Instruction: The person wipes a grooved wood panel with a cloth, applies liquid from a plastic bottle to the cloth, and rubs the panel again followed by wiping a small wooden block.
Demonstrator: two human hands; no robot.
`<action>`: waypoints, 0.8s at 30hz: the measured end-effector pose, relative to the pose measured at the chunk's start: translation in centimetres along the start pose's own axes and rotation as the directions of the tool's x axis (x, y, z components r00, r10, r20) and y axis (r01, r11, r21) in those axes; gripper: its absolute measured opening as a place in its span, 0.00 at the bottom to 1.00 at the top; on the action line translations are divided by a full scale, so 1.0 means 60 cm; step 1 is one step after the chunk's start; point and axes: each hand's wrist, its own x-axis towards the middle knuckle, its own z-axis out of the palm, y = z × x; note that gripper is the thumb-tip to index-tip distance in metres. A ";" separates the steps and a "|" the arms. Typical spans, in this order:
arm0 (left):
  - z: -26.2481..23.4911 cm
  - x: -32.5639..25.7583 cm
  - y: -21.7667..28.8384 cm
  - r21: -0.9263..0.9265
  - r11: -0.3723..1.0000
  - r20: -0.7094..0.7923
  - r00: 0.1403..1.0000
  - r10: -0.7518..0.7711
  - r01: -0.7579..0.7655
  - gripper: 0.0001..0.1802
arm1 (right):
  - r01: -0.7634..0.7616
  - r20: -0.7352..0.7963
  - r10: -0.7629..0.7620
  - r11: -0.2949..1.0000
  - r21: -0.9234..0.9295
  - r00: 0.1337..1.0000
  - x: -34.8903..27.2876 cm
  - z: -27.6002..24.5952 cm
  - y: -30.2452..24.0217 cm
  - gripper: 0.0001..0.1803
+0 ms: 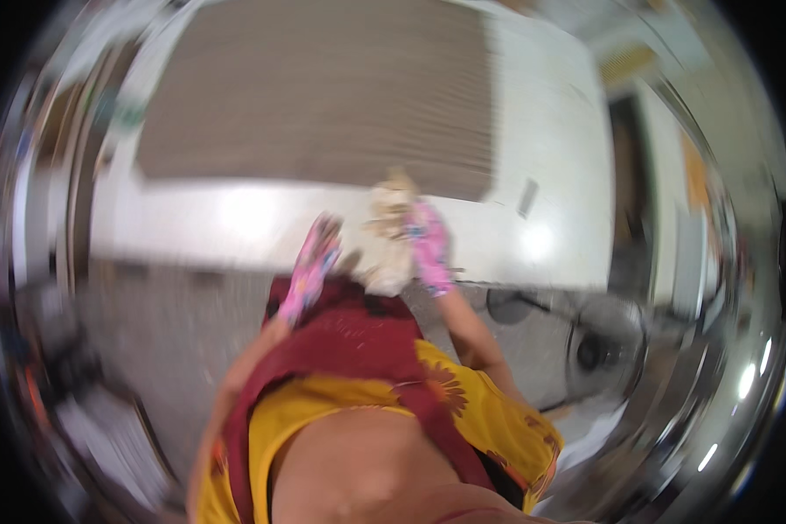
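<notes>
A crumpled cream-coloured cloth [391, 223] hangs at the near edge of the white table [210, 210], its lower end in front of my dark red apron. My right hand [428, 244], in a pink patterned glove, is closed on the right side of this cloth. To the left of it, my left hand [316, 258] wears a matching glove and holds nothing that I can see. Its fingers point forward, stretched out though smeared by motion. Beyond both hands a large flat brown sheet [323, 96] covers much of the tabletop.
A small grey rectangular piece [527, 197] lies on the table right of the sheet. A round floor fan [596, 349] stands on the grey floor at the right. Another white-topped surface [659, 192] runs beyond a dark gap on the right. Blurred boards and shelving line the left.
</notes>
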 end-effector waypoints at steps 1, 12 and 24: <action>-0.010 -0.019 -0.015 0.000 1.000 0.061 0.998 0.015 -0.015 0.36 | -0.112 0.048 0.110 0.993 0.027 0.993 0.005 0.032 -0.062 0.21; -0.077 0.073 0.038 0.424 0.906 0.199 0.974 -0.105 0.011 0.35 | 0.245 -0.059 -0.243 0.969 0.033 0.968 -0.013 0.127 -0.135 0.21; -0.118 0.109 0.064 0.511 0.860 0.175 0.979 -0.105 0.001 0.33 | -0.062 -0.138 0.146 0.874 0.482 0.980 -0.022 0.075 -0.117 0.06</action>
